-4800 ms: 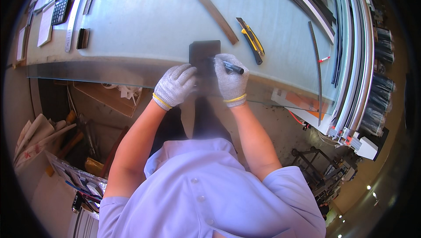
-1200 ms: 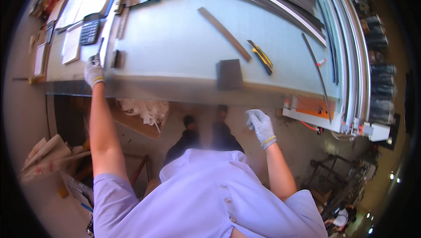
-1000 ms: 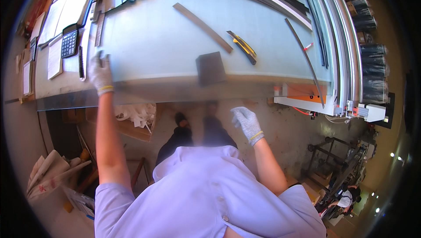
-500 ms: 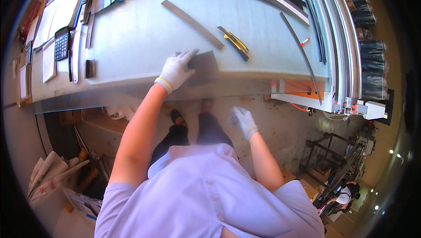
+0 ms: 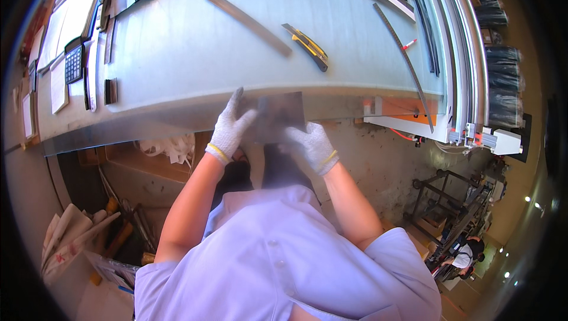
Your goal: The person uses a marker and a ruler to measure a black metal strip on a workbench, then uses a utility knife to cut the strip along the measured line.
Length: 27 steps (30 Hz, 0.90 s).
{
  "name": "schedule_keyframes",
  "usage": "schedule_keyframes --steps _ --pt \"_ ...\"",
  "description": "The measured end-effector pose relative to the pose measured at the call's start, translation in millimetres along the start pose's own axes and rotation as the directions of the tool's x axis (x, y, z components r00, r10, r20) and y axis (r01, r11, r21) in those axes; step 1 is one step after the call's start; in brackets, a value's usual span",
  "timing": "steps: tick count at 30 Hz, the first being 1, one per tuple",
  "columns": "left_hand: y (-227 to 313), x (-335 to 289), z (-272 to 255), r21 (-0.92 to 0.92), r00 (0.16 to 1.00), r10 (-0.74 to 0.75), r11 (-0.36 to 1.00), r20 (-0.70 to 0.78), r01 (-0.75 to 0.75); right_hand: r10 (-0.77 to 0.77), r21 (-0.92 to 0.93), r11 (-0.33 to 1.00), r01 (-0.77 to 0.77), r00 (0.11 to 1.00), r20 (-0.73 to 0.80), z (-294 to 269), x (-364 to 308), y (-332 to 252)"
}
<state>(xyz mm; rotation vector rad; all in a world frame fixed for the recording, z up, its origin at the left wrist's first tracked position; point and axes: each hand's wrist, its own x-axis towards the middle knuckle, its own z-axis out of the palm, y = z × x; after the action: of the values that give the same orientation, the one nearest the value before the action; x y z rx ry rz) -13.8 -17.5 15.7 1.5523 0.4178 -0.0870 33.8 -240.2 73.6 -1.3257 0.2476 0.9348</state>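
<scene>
- Head view, looking down over the person's chest to the near edge of a long pale workbench [image 5: 195, 43].
- Small dark square plate [image 5: 280, 115] sits at the bench's near edge, its nearer part past the lip and over the floor; whether it rests on the bench or is carried by the hands cannot be told.
- Risk, as a judgement: with that much of the plate overhanging, a loosened hold or a nudge could tip it off the edge toward the feet below.
- Risk: if the plate is thin metal, as it looks, its edges could bite through a knit glove when it slides in the grasp.
- Risk: a push away from the body could send the plate toward the yellow-and-black utility knife [image 5: 306, 47] and the flat grey strip [image 5: 247, 23], both lying well apart from it farther in on the bench.
- Left hand [image 5: 232, 127], white glove with yellow cuff: fingers mostly spread, forefinger stretched up onto the bench surface, thumb side against the plate's left edge. Touching, not clamped round it.
- Right hand [image 5: 310, 145], same glove: fingers curled at the plate's lower right corner, seemingly pinching it; the grip itself is hidden under the glove.
- Calculator [image 5: 73, 63] and papers lie far off at the left end, well away from both hands.
</scene>
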Motion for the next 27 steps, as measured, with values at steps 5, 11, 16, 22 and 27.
schedule_keyframes --steps 5,11,16,22,27 --pt "43 -38 -1 -0.608 0.922 -0.161 0.710 0.352 0.356 -0.055 -0.007 0.998 0.055 0.998 -0.009 13 -1 -20" --pt "38 -46 24 -0.442 0.967 -0.203 0.861 0.156 0.252 0.068 -0.043 0.997 -0.066 0.997 0.038 17 -2 -24" --pt "32 -41 25 -0.364 0.988 -0.139 0.919 0.064 0.153 0.009 -0.034 0.999 -0.004 0.988 0.154 14 3 -27" --pt "29 -17 14 0.125 0.989 0.110 0.987 -0.100 -0.097 -0.328 -0.259 0.888 0.380 0.918 0.221 14 35 -45" --pt "27 31 0 0.514 0.938 0.341 0.817 -0.061 -0.263 -0.528 -0.445 0.700 0.559 0.824 0.205 19 71 -32"
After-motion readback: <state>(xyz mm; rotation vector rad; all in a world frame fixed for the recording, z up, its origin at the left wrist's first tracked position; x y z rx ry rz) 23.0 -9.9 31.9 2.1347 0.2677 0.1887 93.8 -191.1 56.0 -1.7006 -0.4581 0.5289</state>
